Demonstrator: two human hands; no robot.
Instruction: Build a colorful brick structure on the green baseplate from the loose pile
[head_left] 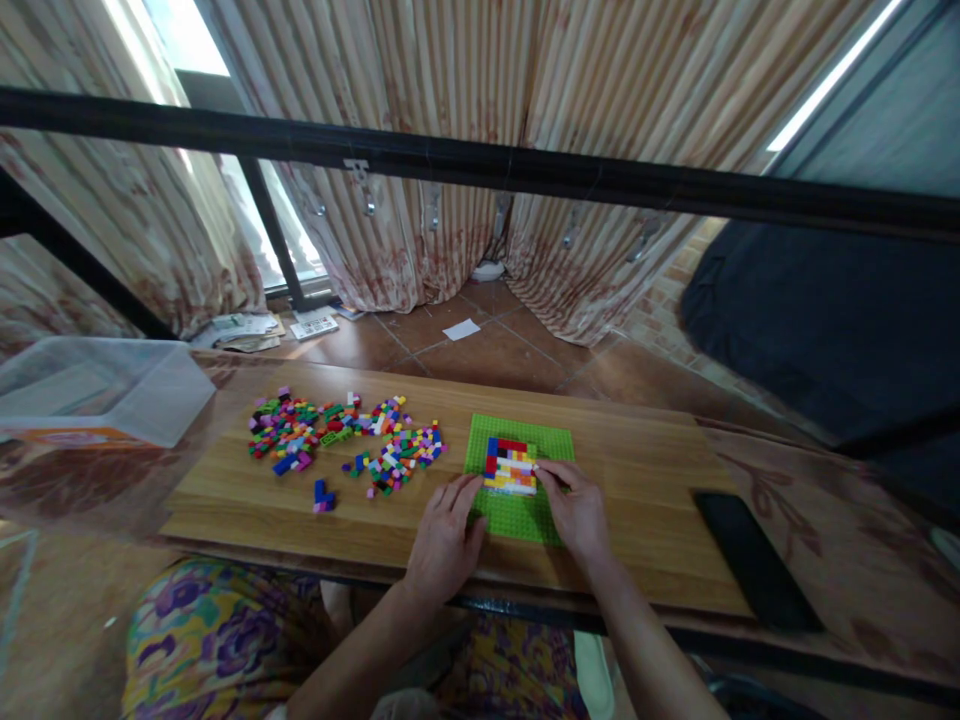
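Observation:
A green baseplate (517, 522) lies on the wooden board, with a block of coloured toy bricks (511, 466) built up near its middle. Blue and red bricks line the left and far sides of this block; white, yellow and orange ones fill much of the rest. My left hand (448, 530) rests at the baseplate's left edge, fingers stretched toward the bricks and thumb apart, holding nothing that I can see. At the right side of the block, my right hand (576, 510) has thumb and forefinger pinched together by the bricks. Whatever sits between those fingertips is too small to name.
Many loose bricks (405, 455) are spread over the left half of the wooden board (630, 480). A few joined blue and pink bricks (322, 497) lie nearer me. A clear plastic bin (172, 395) stands far left, a black phone-like slab (754, 560) at right. A dark rail (465, 165) crosses ahead.

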